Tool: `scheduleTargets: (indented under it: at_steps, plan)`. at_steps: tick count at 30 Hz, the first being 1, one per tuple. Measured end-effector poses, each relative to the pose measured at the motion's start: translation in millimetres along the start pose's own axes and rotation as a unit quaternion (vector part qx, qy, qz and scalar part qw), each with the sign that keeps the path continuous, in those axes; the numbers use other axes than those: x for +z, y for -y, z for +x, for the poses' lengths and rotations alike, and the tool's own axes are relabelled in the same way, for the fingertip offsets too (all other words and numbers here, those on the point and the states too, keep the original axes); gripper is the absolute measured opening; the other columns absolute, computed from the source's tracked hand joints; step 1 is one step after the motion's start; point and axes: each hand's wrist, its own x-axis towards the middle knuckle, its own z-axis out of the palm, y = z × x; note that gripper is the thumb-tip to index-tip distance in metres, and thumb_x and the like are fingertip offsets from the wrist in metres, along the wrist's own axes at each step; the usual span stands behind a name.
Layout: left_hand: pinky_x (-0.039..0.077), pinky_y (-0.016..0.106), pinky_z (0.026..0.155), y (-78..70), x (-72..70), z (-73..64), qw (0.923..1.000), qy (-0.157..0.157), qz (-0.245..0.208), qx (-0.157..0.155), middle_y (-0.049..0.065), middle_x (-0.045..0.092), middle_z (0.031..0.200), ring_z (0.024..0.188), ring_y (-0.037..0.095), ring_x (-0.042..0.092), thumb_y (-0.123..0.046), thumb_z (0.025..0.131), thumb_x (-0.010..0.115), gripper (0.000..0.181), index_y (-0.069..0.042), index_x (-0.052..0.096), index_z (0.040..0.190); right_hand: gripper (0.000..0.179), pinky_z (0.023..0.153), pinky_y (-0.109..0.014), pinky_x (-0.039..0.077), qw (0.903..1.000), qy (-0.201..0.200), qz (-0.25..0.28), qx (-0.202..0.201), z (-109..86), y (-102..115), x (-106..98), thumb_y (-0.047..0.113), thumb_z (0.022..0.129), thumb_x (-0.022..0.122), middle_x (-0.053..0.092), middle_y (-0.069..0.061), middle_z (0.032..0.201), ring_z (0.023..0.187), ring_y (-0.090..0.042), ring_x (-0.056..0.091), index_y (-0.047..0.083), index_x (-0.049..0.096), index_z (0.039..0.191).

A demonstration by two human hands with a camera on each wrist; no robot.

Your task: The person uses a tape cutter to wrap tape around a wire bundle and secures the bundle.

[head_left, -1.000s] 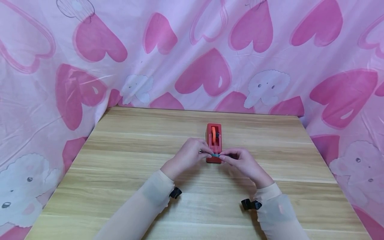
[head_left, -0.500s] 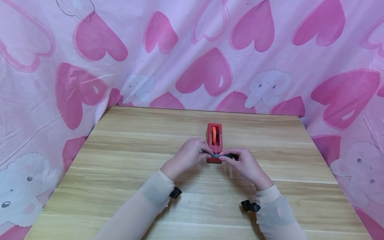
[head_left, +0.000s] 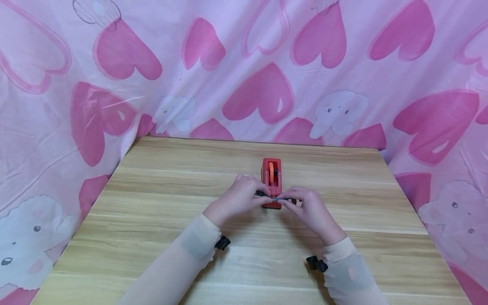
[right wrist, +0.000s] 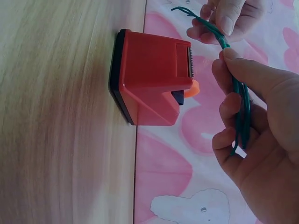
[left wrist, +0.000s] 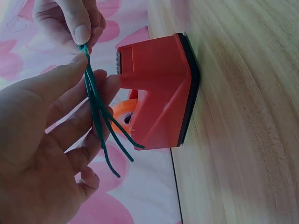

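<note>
Between both hands, over the front of a red tape dispenser [head_left: 272, 189], is a slim bundle of green wires [left wrist: 95, 103]. My left hand [head_left: 241, 194] pinches it near its middle between thumb and fingers; the loose ends fan out past the palm in the left wrist view. Right beside that grip, my right hand [head_left: 311, 207] pinches the bundle with thumb and forefinger. Its other fingers curl around the trailing strands [right wrist: 239, 109] in the right wrist view. A small shiny patch shows on the wires by the left thumb. The fingertips cover most of the middle.
The dispenser stands on a wood-grain table [head_left: 183, 169], holding an orange roll [head_left: 271, 173], with a toothed cutting edge [right wrist: 191, 62] facing the hands. A pink heart-patterned cloth [head_left: 259, 93] hangs along the back and sides. Small black cameras [head_left: 223, 243] sit at both wrists.
Both hands stay over the dispenser's front, gripping the bundle. The fingertips have shifted slightly, and more dark strand shows at the left hand. The dispenser has not moved.
</note>
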Motion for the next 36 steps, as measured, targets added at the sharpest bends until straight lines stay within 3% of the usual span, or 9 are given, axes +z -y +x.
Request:
scheduleTargets:
  at_steps: [11,19,23,26,30,36]
  plan:
    - [0.024,0.04,0.09,0.6,0.1,-0.5,0.9996,-0.013,0.023,0.006,-0.019,0.069,0.094,0.094,0.003,0.055,-0.04,0.084,0.072,0.013,-0.033,0.074,0.095,0.015,0.059,-0.021,0.049,0.9992,-0.014,-0.019,-0.033,-0.7,1.8,-1.7,0.021,0.083,0.075,0.069,0.015,0.091,0.073,-0.002,0.057,0.026,0.076,0.097]
    - [0.024,0.037,0.087,1.1,-0.4,-0.5,0.9984,-0.015,0.052,0.013,-0.02,0.07,0.096,0.092,0.001,0.055,-0.038,0.084,0.072,0.009,-0.037,0.076,0.093,0.018,0.057,-0.023,0.049,0.9993,-0.01,-0.027,-0.025,-1.7,1.2,-2.1,0.02,0.081,0.077,0.07,0.015,0.092,0.072,-0.002,0.057,0.027,0.077,0.097]
    - [0.025,0.038,0.091,1.2,0.2,-0.4,0.9974,-0.019,0.068,0.016,-0.019,0.07,0.096,0.093,0.001,0.057,-0.038,0.083,0.073,0.009,-0.037,0.076,0.092,0.017,0.058,-0.025,0.049,0.9992,-0.007,-0.038,-0.014,-1.2,1.4,-2.3,0.022,0.081,0.077,0.069,0.018,0.09,0.071,-0.004,0.055,0.029,0.076,0.097]
    - [0.032,0.037,0.095,1.0,0.7,-0.5,0.9967,-0.023,0.075,0.023,-0.019,0.07,0.095,0.09,0.001,0.059,-0.038,0.083,0.074,0.011,-0.036,0.077,0.094,0.016,0.059,-0.022,0.047,0.9991,-0.005,-0.041,-0.003,-0.8,1.6,-2.4,0.023,0.081,0.077,0.068,0.019,0.088,0.071,-0.007,0.055,0.03,0.076,0.096]
    - [0.042,0.031,0.089,-0.4,1.4,-1.7,0.9959,-0.019,0.085,0.024,-0.019,0.07,0.094,0.086,0.001,0.059,-0.038,0.083,0.073,0.013,-0.036,0.076,0.096,0.015,0.059,-0.023,0.048,0.9989,-0.002,-0.048,0.003,-0.1,2.0,-2.0,0.025,0.08,0.078,0.069,0.018,0.089,0.073,-0.01,0.058,0.029,0.076,0.094]
    - [0.034,0.037,0.099,-4.2,2.5,-5.1,0.9905,-0.03,0.132,0.026,-0.019,0.07,0.095,0.097,0.003,0.057,-0.04,0.084,0.072,0.012,-0.038,0.076,0.095,0.013,0.063,-0.031,0.05,0.9981,0.005,-0.061,-0.001,1.9,2.8,-1.5,0.028,0.079,0.079,0.071,0.016,0.087,0.073,-0.01,0.06,0.028,0.076,0.092]
